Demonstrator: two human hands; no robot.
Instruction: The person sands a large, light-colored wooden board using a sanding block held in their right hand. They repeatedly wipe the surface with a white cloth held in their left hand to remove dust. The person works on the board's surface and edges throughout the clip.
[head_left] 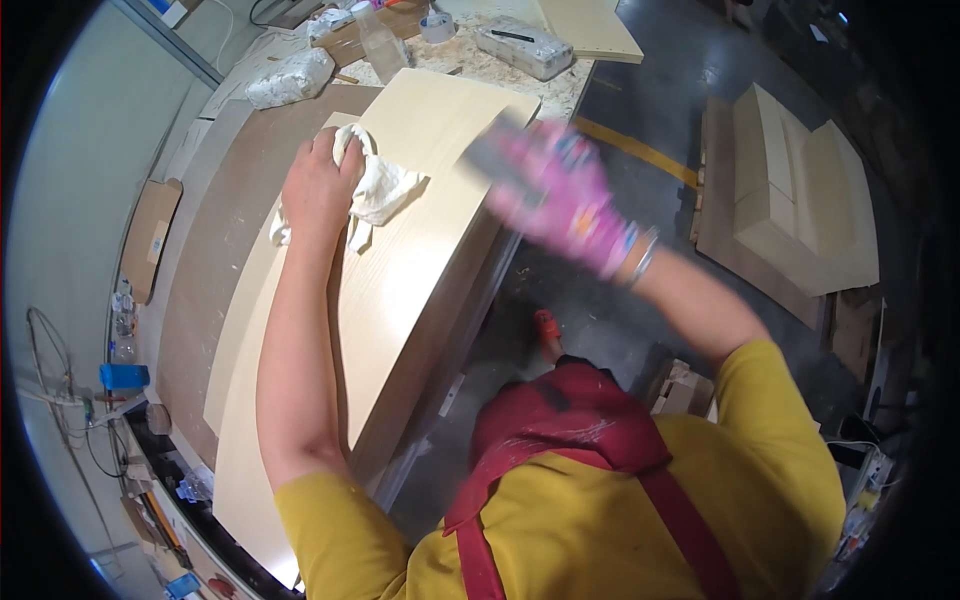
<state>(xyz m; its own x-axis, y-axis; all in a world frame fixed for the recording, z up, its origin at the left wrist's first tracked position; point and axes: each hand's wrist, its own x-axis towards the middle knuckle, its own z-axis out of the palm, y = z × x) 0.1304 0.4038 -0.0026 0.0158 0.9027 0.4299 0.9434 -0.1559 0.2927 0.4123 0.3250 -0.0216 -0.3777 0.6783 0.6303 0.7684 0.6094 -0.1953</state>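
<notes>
My bare left hand point(322, 185) is closed on a crumpled white cloth point(385, 190), which rests on a long pale wooden board point(410, 270). Part of the cloth hangs out below the fingers. Over the board's far right edge, my right hand point(560, 190) wears a pink patterned glove and is smeared by motion. A flat dark grey block point(497, 158), its kind too blurred to tell, is gripped in that glove. The pale board lies lengthwise on the bench, with another pale panel partly under it on the left.
On the bench point(225, 210) behind stand a clear plastic bottle point(380, 42), a roll of tape point(437, 27) and a wrapped block point(525, 47) with a dark pen on it. A white plastic bundle point(290, 78) lies far left. Stacked pale panels point(800, 190) stand on the floor to the right.
</notes>
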